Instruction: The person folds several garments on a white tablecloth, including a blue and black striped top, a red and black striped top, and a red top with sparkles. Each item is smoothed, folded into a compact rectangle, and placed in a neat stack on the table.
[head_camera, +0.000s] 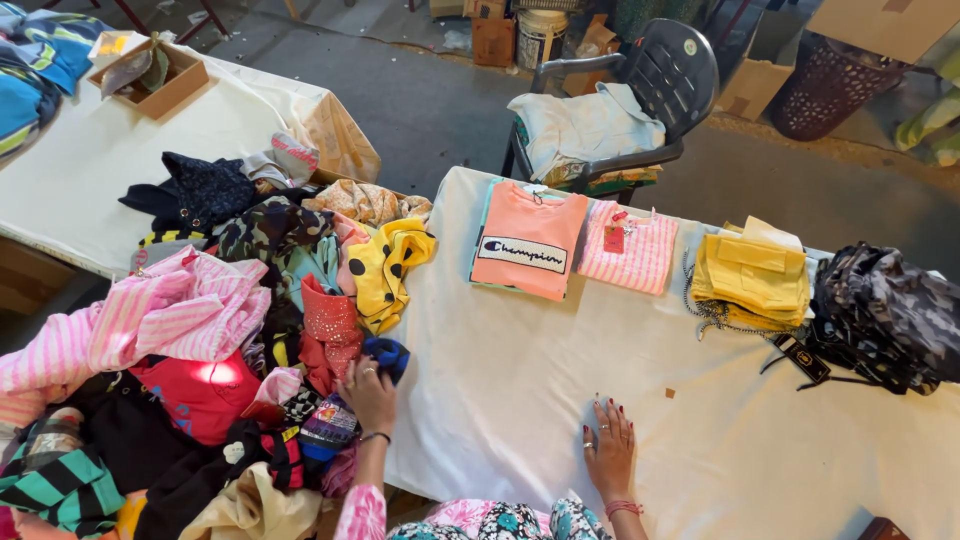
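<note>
My left hand (368, 394) reaches into a big heap of mixed clothes (215, 340) at the left of the table, its fingers closed on a dark blue garment (388, 356) at the heap's edge. My right hand (610, 450) lies flat and open on the white tablecloth (520, 370), holding nothing. Beyond it lie folded garments in a row: a coral T-shirt (528, 250), a pink striped top (630, 248) with a tag, a yellow folded stack (752, 272) and a dark patterned garment (885, 312). A yellow dotted piece (385, 270) tops the heap's right side.
A second white-covered table (120, 150) at the far left carries a cardboard box (150, 75) and blue clothes. A grey plastic chair (640, 90) with folded cloth stands behind the table. Boxes and a dark basket (825, 85) line the back.
</note>
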